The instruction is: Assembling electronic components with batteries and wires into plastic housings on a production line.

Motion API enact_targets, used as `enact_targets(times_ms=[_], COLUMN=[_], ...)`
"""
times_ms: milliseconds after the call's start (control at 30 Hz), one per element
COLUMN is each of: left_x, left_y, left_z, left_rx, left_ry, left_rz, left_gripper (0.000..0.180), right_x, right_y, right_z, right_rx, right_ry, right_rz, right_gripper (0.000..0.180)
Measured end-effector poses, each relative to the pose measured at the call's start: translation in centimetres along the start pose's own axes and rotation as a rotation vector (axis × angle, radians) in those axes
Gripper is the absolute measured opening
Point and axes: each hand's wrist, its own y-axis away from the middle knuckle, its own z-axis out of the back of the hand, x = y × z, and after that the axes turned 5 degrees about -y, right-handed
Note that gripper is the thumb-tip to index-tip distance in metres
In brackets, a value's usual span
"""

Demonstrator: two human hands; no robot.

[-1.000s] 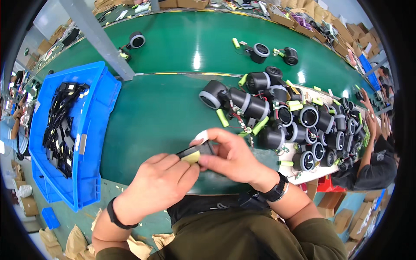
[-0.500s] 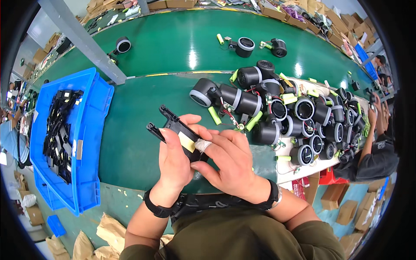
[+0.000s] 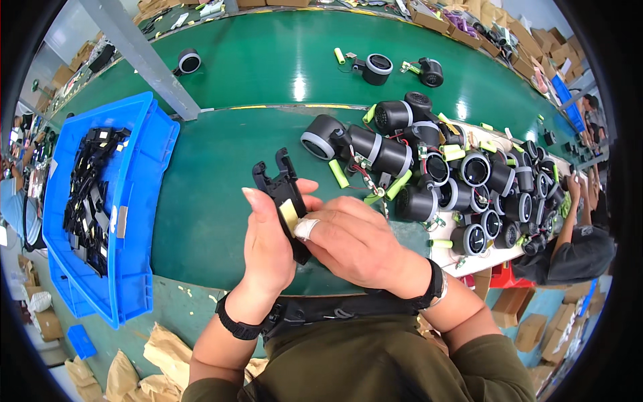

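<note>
Right now, the left hand (image 3: 266, 251) is half curled around a black moulded-plastic part with two hooked prongs (image 3: 276, 191), its thumb along one side and its fingertips showing past the other. The part sits between the two hands, tilted, prongs pointing up and away from the wearer, above a glossy green work surface (image 3: 207, 208). A pale yellow rectangular patch (image 3: 289, 213) lies on the face turned toward the wearer.

The right hand (image 3: 358, 244) is bent inward, fingers mostly folded; one, wrapped in white tape (image 3: 305, 229), meets the part beside the patch's lower end. Whether its thumb and fingers pinch anything cannot be told, since the knuckles cover them.

Well to the left of the left hand stands a blue plastic bin (image 3: 134, 285), with a heap of small black plastic parts (image 3: 90, 201) in it. Beyond and to the right of the right hand is a crowded pile of black cylindrical housings with grey rings (image 3: 475, 169), mixed with lime-green cylinders (image 3: 339, 173) and thin red wires, much of it on a white board (image 3: 459, 266). Farther right, past that pile, is a co-worker's dark sleeve (image 3: 579, 248).
</note>
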Motion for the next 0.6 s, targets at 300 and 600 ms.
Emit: enact_targets(times_ms=[300,600], left_x=[0.5,0.6], left_y=[-0.8,-3.2], left_z=[-0.2,1.1], left_rx=[0.037,0.004], left_ry=[-0.126,0.154], left_rz=[-0.028,0.209], left_gripper=[0.075,0.074], right_x=[-0.9,-6.5], right_y=[-1.2,-5.9], right_z=[0.5,6.4], right_rx=[0.055,-0.22], right_ry=[0.076,-0.289], right_rz=[0.115,-0.67], right_gripper=[0.026,0.019])
